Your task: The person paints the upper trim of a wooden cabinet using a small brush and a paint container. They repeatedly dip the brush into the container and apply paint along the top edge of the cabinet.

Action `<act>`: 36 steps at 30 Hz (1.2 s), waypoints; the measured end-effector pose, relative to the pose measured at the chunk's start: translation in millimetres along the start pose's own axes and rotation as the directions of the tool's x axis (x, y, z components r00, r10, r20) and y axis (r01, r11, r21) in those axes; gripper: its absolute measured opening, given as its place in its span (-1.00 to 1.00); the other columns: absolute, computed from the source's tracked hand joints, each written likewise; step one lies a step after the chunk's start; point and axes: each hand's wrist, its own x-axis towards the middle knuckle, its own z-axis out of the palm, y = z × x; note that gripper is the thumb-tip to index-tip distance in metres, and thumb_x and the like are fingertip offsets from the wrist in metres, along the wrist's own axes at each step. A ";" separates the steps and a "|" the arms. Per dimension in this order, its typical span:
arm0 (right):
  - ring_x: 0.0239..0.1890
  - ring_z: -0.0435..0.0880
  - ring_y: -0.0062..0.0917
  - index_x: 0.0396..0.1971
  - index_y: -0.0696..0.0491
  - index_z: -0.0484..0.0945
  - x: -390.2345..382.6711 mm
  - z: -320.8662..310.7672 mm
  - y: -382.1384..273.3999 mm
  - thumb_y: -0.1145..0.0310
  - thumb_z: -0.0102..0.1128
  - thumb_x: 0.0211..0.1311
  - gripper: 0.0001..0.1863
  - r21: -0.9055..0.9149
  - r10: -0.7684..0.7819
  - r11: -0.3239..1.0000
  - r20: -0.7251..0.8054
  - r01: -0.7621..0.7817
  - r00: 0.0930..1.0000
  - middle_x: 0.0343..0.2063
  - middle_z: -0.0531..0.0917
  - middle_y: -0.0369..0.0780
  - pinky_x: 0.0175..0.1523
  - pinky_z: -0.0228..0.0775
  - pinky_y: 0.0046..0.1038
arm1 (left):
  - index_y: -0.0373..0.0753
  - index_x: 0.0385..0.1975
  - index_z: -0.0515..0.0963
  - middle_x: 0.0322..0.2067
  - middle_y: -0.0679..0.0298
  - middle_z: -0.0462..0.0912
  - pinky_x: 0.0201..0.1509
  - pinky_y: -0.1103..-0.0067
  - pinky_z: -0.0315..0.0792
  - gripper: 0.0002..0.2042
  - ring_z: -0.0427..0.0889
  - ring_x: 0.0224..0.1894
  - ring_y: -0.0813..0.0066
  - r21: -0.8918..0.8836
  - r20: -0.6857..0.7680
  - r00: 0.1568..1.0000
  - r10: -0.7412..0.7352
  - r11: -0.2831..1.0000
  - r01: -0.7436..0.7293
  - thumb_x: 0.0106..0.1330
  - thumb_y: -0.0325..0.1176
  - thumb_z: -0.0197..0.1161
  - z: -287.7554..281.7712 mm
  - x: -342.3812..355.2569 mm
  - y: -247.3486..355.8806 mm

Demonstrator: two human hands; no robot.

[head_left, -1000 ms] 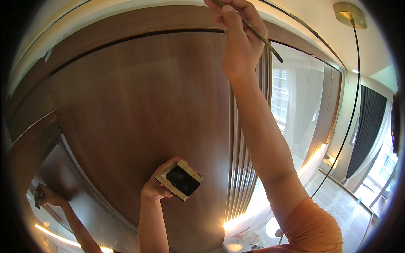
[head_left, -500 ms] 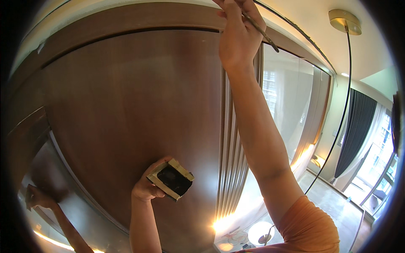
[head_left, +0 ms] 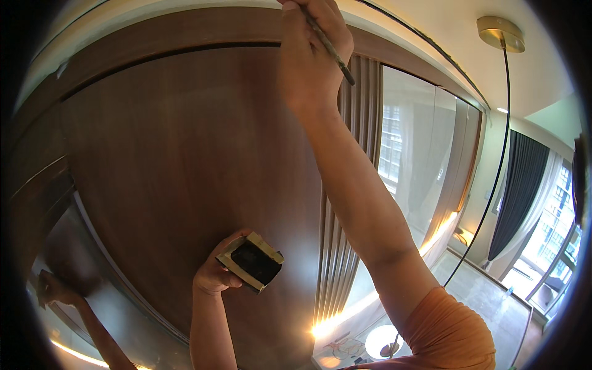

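Observation:
My right hand (head_left: 311, 68) is raised to the top edge of the brown wood panel (head_left: 185, 148), fingers closed round a slim paintbrush (head_left: 330, 46). Its thin, stained handle slants down past the back of the hand; the working end is hidden beyond the upper rim of the picture. Lower down, my left hand (head_left: 213, 271) grips a small, open-topped carton (head_left: 267, 248) from its left side. Pale, rough-cut edges frame the carton's black inside, which is tilted toward me.
Vertical wood ribs (head_left: 336, 259) and glossy white panels (head_left: 410, 142) lie right of the panel. A pendant cord (head_left: 493, 185) drops from a brass ceiling mount (head_left: 501, 34). Below stand a round white lamp (head_left: 383, 341) and loose cables (head_left: 345, 348). A mirror-like surface (head_left: 92, 259) at left reflects an arm.
My right hand and the paintbrush have shifted left along the top of the panel, uncovering more of the ribs. The left hand and carton have stayed almost still.

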 end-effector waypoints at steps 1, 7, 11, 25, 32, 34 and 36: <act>0.04 0.67 -0.40 -0.04 0.24 0.64 1.5 2.5 -2.5 0.50 0.05 0.51 -0.78 0.064 -0.022 0.998 -0.002 0.022 1.000 -0.06 0.69 -0.08 0.13 0.51 -0.43 | -0.25 0.17 0.41 0.07 -0.05 0.60 -0.02 0.14 0.75 -0.11 0.66 0.11 0.03 -0.008 -0.003 1.000 0.007 1.000 -0.007 -0.23 -0.25 0.79 -0.2 0.2 -0.8; -0.01 0.66 -0.44 -0.02 0.22 0.65 -2.7 -13.3 -9.2 0.48 0.04 0.53 -0.76 0.042 0.111 0.993 0.046 -0.113 0.993 -0.08 0.69 -0.11 0.11 0.49 -0.45 | -0.27 0.19 0.40 0.08 -0.12 0.60 -0.01 0.16 0.74 -0.11 0.68 0.09 0.05 -0.015 -0.001 1.000 0.013 1.000 -0.013 -0.21 -0.27 0.79 -0.4 0.4 -1.1; -0.10 0.65 -0.51 -0.04 0.22 0.66 1.8 -26.8 6.0 0.46 0.06 0.50 -0.76 -0.043 0.173 0.984 -0.013 -0.174 0.985 -0.10 0.72 -0.16 0.06 0.45 -0.49 | -0.29 0.40 0.30 0.17 0.26 0.59 0.29 0.39 0.53 0.09 0.58 0.25 0.37 -0.066 0.031 0.997 -0.068 0.995 0.070 -0.27 -0.39 0.80 -3.8 -2.5 2.7; -0.13 0.68 -0.40 -0.15 0.17 0.70 0.7 -50.2 38.1 0.52 0.10 0.42 -0.81 -0.314 -0.004 0.945 -0.283 -0.089 0.959 -0.18 0.69 -0.16 0.00 0.49 -0.42 | -0.29 0.30 0.36 0.06 0.31 0.62 0.23 0.45 0.55 0.00 0.62 0.16 0.43 -0.067 0.055 0.995 -0.082 0.994 0.086 -0.26 -0.35 0.81 1.3 4.7 9.5; -0.19 0.63 -0.58 -0.15 0.17 0.71 0.1 -17.7 8.0 0.47 0.11 0.41 -0.80 -0.044 0.060 0.997 -0.099 -0.065 0.993 -0.17 0.70 -0.25 0.00 0.42 -0.55 | -0.30 0.19 0.42 0.07 -0.10 0.62 -0.01 0.21 0.75 -0.12 0.71 0.06 0.06 0.011 0.024 1.000 0.015 1.000 -0.016 -0.17 -0.19 0.78 5.8 7.2 6.2; -0.09 0.64 -0.50 -0.05 0.20 0.66 3.2 -19.1 0.8 0.44 0.09 0.50 -0.78 0.007 0.174 0.985 0.022 -0.174 0.985 -0.12 0.70 -0.19 0.07 0.45 -0.49 | -0.31 0.19 0.42 0.07 -0.11 0.61 -0.02 0.21 0.75 -0.12 0.71 0.06 0.05 0.005 0.014 1.000 0.020 1.000 -0.020 -0.17 -0.19 0.78 6.4 6.8 6.5; -0.01 0.66 -0.45 0.01 0.22 0.64 4.8 -23.3 -2.3 0.42 0.08 0.55 -0.76 0.035 0.227 0.973 0.079 -0.230 0.971 -0.07 0.70 -0.15 0.12 0.47 -0.45 | -0.31 0.19 0.41 0.06 -0.12 0.61 -0.02 0.21 0.75 -0.11 0.71 0.05 0.05 0.002 0.014 1.000 0.021 1.000 -0.021 -0.18 -0.20 0.78 6.5 7.0 6.6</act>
